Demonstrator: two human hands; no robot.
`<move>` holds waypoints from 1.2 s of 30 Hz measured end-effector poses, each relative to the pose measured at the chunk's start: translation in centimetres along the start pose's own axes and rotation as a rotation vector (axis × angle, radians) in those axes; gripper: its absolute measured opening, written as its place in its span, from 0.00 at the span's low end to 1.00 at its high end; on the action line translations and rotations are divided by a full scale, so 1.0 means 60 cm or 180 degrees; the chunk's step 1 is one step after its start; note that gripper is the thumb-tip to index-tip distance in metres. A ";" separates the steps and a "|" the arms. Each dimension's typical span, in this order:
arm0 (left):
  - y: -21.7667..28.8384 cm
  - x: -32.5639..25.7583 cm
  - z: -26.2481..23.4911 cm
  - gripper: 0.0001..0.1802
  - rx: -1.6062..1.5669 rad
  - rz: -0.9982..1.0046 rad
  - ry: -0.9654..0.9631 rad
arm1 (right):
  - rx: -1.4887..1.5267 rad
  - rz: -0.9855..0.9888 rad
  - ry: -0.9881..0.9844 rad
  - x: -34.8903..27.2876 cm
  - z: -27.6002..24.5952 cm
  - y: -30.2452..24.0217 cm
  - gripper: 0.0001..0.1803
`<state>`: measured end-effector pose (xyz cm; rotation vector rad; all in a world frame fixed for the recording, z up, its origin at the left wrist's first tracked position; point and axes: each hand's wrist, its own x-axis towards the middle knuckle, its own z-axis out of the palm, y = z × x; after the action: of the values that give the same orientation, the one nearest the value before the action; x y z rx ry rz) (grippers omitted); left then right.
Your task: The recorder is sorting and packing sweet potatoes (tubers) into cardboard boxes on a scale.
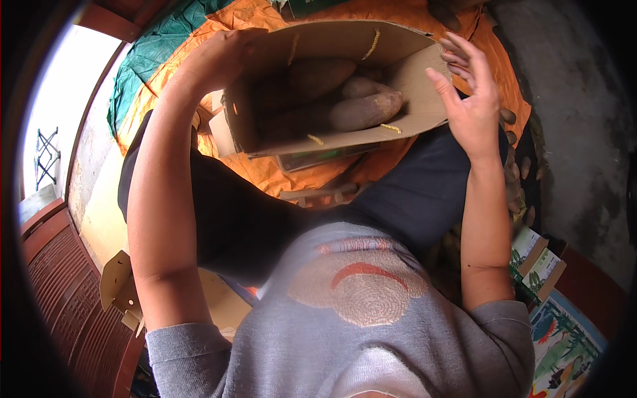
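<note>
An open cardboard box (pixel 424 73) with yellow cord loops through its long sides is in front of me, above my legs. Several large brown tubers, which look like sweet potatoes (pixel 366 111), lie inside; those at the left are in shadow. My left hand (pixel 229 56) is at the box's far left corner, its bent fingers over the rim and partly in shadow. By the right end of the box is my right hand (pixel 472 93), open with fingers apart and the thumb close to the edge. Whether it touches the cardboard, I cannot tell.
An orange sheet (pixel 265 176) and a green sheet (pixel 149 76) lie under the box. Small tubers (pixel 525 167) are scattered on the right beside the grey floor (pixel 577 152). Printed cartons (pixel 539 265) stand at lower right, a cut cardboard piece (pixel 118 282) at lower left.
</note>
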<state>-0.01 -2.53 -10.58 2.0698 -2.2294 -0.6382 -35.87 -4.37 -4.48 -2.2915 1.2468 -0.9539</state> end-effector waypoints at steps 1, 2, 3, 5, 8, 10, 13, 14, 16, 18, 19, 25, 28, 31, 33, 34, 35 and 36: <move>-0.009 0.007 0.012 0.21 -0.0008 0.0067 0.0102 | 0.0114 0.0085 0.0241 -0.008 -0.012 0.007 0.25; -0.017 0.009 0.017 0.20 -0.0008 0.0122 0.0197 | 0.0053 0.0037 0.0454 -0.016 -0.028 0.014 0.22; -0.025 0.012 0.020 0.20 -0.0003 0.0136 0.0170 | 0.0216 0.0067 0.0679 -0.023 -0.045 0.026 0.20; -0.029 0.018 0.031 0.20 -0.0107 0.0361 0.0327 | 0.0388 0.0159 0.1123 -0.050 -0.083 0.056 0.17; -0.054 0.016 0.040 0.21 -0.0165 0.0608 0.0505 | 0.0242 0.0231 0.1704 -0.088 -0.136 0.096 0.15; -0.069 0.017 0.038 0.21 -0.0192 0.0255 0.0233 | 0.0119 0.0613 0.1936 -0.128 -0.168 0.140 0.16; -0.080 0.026 0.041 0.21 -0.0547 0.0404 0.0372 | -0.0173 0.1003 0.2026 -0.216 -0.214 0.230 0.15; -0.072 0.024 0.041 0.21 -0.0539 0.0422 0.0358 | -0.0384 0.1305 0.2040 -0.249 -0.223 0.259 0.14; -0.056 0.017 0.037 0.21 -0.0568 0.0417 0.0590 | -0.0547 0.1695 0.1989 -0.321 -0.229 0.310 0.14; -0.079 0.019 0.038 0.21 -0.0505 0.0332 0.0590 | -0.0475 0.2052 0.1879 -0.396 -0.215 0.356 0.16; -0.086 0.022 0.040 0.21 -0.0460 0.0246 0.0591 | -0.0526 0.2302 0.1802 -0.433 -0.208 0.377 0.17; -0.060 0.024 0.047 0.19 -0.0138 0.0312 0.0888 | -0.0547 0.3252 0.1528 -0.539 -0.184 0.422 0.19; -0.050 0.025 0.045 0.19 -0.0157 0.0102 0.0863 | -0.0651 0.2981 0.1712 -0.515 -0.178 0.415 0.18; -0.066 0.028 0.034 0.20 -0.0480 0.0152 0.0866 | -0.0396 0.2401 0.2101 -0.430 -0.200 0.384 0.20; -0.068 0.020 0.037 0.21 -0.0488 -0.0013 0.0948 | 0.0006 0.2054 0.2170 -0.360 -0.215 0.348 0.21; -0.071 0.016 0.038 0.21 -0.0524 -0.0179 0.1025 | 0.0155 0.1998 0.2091 -0.315 -0.214 0.308 0.21; -0.070 0.013 0.036 0.22 -0.0458 -0.0187 0.1131 | 0.0114 0.1561 0.1904 -0.276 -0.219 0.276 0.20; -0.063 0.011 0.029 0.22 -0.0509 -0.0240 0.1109 | 0.0230 0.1340 0.1611 -0.239 -0.223 0.236 0.17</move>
<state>2.99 -2.78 -13.55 2.0120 -1.8576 -0.4048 -59.21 0.02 -8.98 -1.6736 1.7659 -1.4262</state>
